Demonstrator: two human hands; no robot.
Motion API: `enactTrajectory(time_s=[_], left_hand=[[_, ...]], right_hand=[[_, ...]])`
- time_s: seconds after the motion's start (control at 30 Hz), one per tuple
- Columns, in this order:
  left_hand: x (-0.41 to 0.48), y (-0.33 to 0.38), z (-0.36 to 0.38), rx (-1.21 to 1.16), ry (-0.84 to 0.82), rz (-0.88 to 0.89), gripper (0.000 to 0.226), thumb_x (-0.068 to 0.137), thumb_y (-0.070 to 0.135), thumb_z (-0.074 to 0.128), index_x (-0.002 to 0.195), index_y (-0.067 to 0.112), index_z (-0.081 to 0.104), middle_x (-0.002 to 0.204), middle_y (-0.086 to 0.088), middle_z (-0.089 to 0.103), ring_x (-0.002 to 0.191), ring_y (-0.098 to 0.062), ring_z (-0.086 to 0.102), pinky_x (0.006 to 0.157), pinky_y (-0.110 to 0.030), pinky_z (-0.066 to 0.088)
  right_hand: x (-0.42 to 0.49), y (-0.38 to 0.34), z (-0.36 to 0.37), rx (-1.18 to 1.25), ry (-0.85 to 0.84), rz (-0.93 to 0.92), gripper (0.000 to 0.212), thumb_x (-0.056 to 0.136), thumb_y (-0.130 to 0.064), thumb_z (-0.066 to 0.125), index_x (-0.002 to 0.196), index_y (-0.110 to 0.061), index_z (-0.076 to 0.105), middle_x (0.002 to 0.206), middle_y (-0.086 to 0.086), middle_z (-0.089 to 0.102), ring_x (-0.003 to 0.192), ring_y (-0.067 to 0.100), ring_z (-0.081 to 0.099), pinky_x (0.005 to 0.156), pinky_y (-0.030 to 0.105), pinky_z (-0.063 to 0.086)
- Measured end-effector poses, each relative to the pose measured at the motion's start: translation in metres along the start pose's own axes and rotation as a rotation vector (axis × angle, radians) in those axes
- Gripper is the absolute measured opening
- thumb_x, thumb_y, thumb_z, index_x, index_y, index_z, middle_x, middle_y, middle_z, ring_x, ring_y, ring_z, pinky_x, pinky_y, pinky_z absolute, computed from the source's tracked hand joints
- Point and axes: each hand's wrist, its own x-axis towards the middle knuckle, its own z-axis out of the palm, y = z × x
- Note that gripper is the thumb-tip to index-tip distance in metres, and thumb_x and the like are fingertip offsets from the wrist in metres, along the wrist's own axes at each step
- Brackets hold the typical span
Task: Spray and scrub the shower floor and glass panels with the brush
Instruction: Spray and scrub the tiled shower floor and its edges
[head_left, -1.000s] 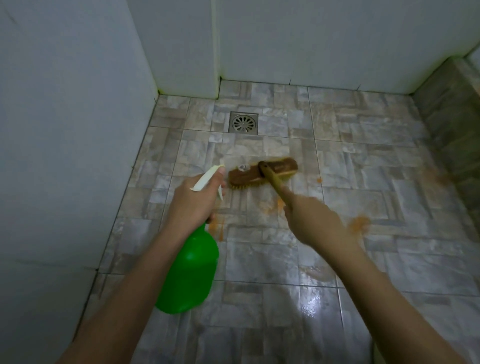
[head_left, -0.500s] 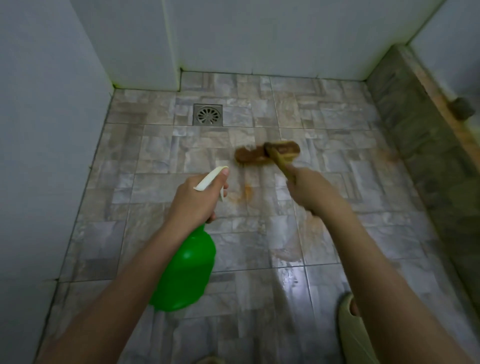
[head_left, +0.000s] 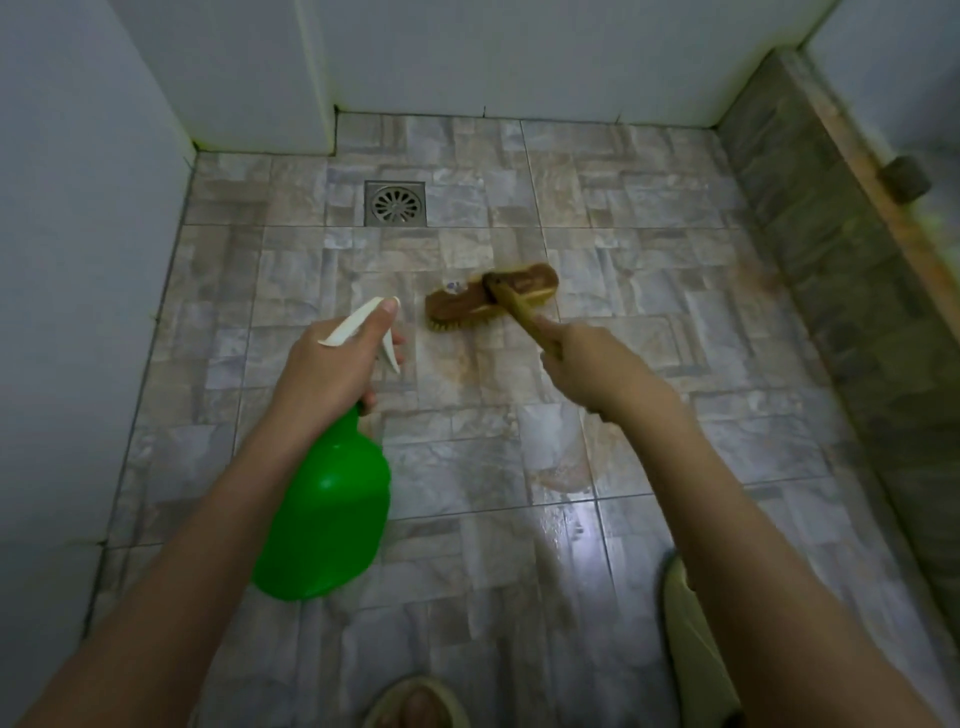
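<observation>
My left hand (head_left: 332, 364) grips the white trigger head of a green spray bottle (head_left: 327, 514), whose nozzle points forward at the floor. My right hand (head_left: 592, 364) is closed on the yellow handle of a brown scrubbing brush (head_left: 488, 301). The brush head rests bristles-down on the grey-brown tiled shower floor (head_left: 649, 291), just right of the spray nozzle. Faint orange-brown smears mark the tiles around and below the brush.
A square metal drain (head_left: 395, 202) lies beyond the brush near the back wall. White walls close the left and back. A tiled kerb (head_left: 810, 208) runs along the right. My sandalled feet (head_left: 415, 701) stand at the bottom edge, on wet, shiny tiles.
The view has shifted, so the drain now sits further left and the right kerb shows. The brush has moved a little across the tiles; the orange smears look more spread out.
</observation>
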Motion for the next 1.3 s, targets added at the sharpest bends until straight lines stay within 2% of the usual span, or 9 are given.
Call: enactTrajectory(time_s=[0.2,0.3,0.4,0.57,0.77,0.9,1.0,1.17,1.3], left_hand=[[-0.006,-0.013,-0.019,-0.002,0.035,-0.005,0.048,0.095,0.061,0.054,0.081,0.021,0.076,0.087,-0.011,0.078,0.035,-0.017,0.052,0.053,-0.033,0.050],[-0.009,-0.019,-0.030,-0.045,0.067,-0.023,0.044,0.095,0.060,0.056,0.079,0.024,0.075,0.087,-0.008,0.079,0.043,-0.027,0.057,0.051,-0.032,0.048],[-0.014,-0.020,-0.040,-0.071,0.087,-0.045,0.046,0.096,0.058,0.056,0.085,0.017,0.074,0.089,-0.004,0.079,0.046,-0.032,0.055,0.049,-0.030,0.046],[-0.027,-0.025,-0.064,-0.101,0.166,-0.062,0.044,0.097,0.055,0.056,0.085,0.016,0.073,0.086,-0.004,0.078,0.036,-0.018,0.047,0.044,-0.027,0.043],[-0.041,-0.042,-0.092,-0.111,0.230,-0.073,0.042,0.097,0.055,0.058,0.083,0.018,0.074,0.088,-0.006,0.079,0.052,-0.030,0.055,0.048,-0.030,0.045],[-0.055,-0.053,-0.104,-0.115,0.271,-0.071,0.032,0.099,0.052,0.056,0.082,0.030,0.070,0.091,-0.006,0.078,0.050,-0.034,0.055,0.049,-0.030,0.044],[-0.061,-0.059,-0.112,-0.150,0.321,-0.081,0.030,0.099,0.050,0.056,0.081,0.032,0.070,0.082,0.002,0.078,0.084,-0.055,0.066,0.048,-0.028,0.042],[-0.073,-0.065,-0.116,-0.144,0.350,-0.109,0.034,0.099,0.052,0.056,0.083,0.025,0.071,0.088,-0.003,0.079,0.068,-0.047,0.063,0.044,-0.026,0.043],[-0.080,-0.073,-0.127,-0.164,0.392,-0.128,0.038,0.098,0.054,0.056,0.084,0.022,0.073,0.079,0.004,0.078,0.075,-0.046,0.067,0.048,-0.028,0.045]], right_hand=[[-0.074,0.006,0.001,-0.050,-0.223,-0.004,0.066,0.103,-0.015,0.035,0.136,-0.060,0.001,0.074,-0.003,0.048,0.057,0.017,0.058,0.057,0.030,0.055],[-0.055,-0.017,0.017,-0.093,-0.142,-0.056,0.078,0.101,-0.009,0.035,0.137,-0.067,-0.004,0.077,0.001,0.051,0.054,0.014,0.051,0.048,0.028,0.047],[0.001,-0.041,0.026,-0.097,-0.018,-0.109,0.082,0.097,-0.003,0.033,0.147,-0.055,-0.007,0.075,0.004,0.048,0.052,0.016,0.049,0.042,0.026,0.038],[-0.034,-0.044,0.024,-0.115,-0.155,-0.155,0.082,0.097,-0.004,0.034,0.144,-0.060,-0.003,0.091,0.005,0.052,0.060,0.015,0.051,0.053,0.029,0.047],[-0.024,-0.086,0.057,-0.197,-0.092,-0.285,0.081,0.099,-0.007,0.034,0.145,-0.058,-0.010,0.087,0.007,0.057,0.061,0.017,0.051,0.052,0.030,0.040],[-0.022,-0.089,0.040,-0.227,-0.199,-0.309,0.076,0.099,-0.006,0.035,0.147,-0.055,0.000,0.091,0.005,0.050,0.061,0.016,0.051,0.062,0.034,0.051],[-0.066,-0.081,0.045,-0.253,-0.258,-0.280,0.078,0.099,-0.009,0.035,0.145,-0.058,-0.005,0.091,0.003,0.049,0.064,0.016,0.049,0.063,0.032,0.047],[-0.014,-0.127,0.070,-0.244,-0.110,-0.326,0.082,0.097,-0.003,0.035,0.149,-0.050,-0.006,0.083,0.006,0.052,0.056,0.015,0.043,0.046,0.028,0.031],[-0.029,-0.114,0.047,-0.237,-0.237,-0.356,0.078,0.099,-0.005,0.034,0.147,-0.056,-0.002,0.095,0.007,0.053,0.057,0.015,0.047,0.053,0.030,0.045]])
